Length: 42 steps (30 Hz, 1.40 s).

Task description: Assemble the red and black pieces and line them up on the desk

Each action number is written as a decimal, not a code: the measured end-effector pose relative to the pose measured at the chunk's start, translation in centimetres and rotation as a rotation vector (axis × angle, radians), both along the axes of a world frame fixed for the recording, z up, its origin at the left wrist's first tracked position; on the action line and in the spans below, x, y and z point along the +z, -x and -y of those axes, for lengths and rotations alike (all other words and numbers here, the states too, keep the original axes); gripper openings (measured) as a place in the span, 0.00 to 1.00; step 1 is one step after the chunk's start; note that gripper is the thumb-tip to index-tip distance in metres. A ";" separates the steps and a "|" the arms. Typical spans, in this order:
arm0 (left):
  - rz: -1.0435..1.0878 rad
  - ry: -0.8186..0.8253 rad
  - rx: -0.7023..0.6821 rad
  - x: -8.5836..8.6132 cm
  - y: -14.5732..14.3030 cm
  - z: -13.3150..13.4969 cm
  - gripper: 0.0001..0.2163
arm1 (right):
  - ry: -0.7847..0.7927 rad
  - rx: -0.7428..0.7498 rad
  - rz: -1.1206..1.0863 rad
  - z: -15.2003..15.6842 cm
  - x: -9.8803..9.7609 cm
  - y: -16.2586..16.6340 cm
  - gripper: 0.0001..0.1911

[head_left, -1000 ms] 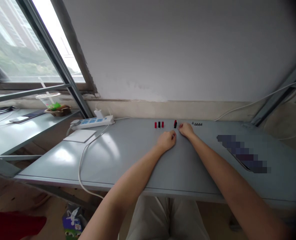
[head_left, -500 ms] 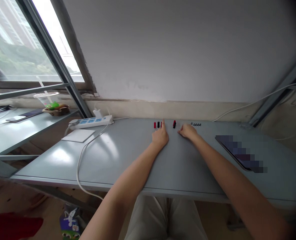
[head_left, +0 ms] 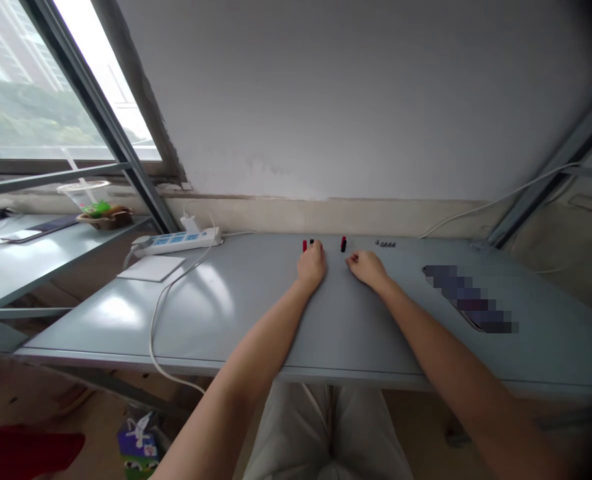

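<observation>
My left hand rests at the far edge of the grey table, on or just behind a row of small red and black cylinders, and covers most of them. Whether it holds one is hidden. A red-and-black pair of cylinders stands between my hands, apart from both. My right hand lies flat-fingered on the table just to the right of that pair, holding nothing. Several tiny grey parts sit in a short line farther right.
A white power strip with a plugged-in charger lies at the back left, near a white square pad and a white cable. A pixelated flat dark object lies on the right. A plastic cup stands on a left shelf.
My left hand has moved left and forward, from beside the middle pair onto the cylinder row. My right hand has drawn slightly back. The whole view has tilted a little.
</observation>
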<state>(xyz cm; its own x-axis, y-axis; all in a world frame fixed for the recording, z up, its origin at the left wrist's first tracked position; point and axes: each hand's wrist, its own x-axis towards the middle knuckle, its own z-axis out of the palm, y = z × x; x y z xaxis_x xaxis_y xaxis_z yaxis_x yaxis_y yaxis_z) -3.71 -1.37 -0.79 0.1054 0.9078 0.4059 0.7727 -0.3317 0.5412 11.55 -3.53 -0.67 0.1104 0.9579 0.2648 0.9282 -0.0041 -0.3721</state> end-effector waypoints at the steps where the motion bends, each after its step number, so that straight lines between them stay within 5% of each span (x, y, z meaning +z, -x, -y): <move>1: 0.074 -0.008 -0.028 -0.1 -0.1 -0.1 0.09 | -0.015 0.009 -0.023 0.0 0.0 0.0 0.09; 9: 0.620 0.169 -0.225 -0.8 -1.2 0.0 0.04 | -0.011 0.134 -0.376 -0.3 0.0 0.1 0.18; 18: 0.759 0.491 -0.336 0.4 -1.6 1.9 0.07 | 0.043 0.188 -0.700 -0.2 -0.1 0.3 0.17; 23: 0.774 0.549 -0.287 0.6 -1.7 2.2 0.08 | 0.042 0.170 -0.764 -0.2 0.1 0.2 0.12; 37: 0.857 0.520 -0.250 0.4 -1.2 1.7 0.06 | -0.058 0.255 -0.090 0.4 0.7 -0.7 0.09; 42: 0.744 0.443 -0.207 0.6 -1.2 1.6 0.08 | -0.084 0.141 0.119 0.3 0.7 -1.5 0.08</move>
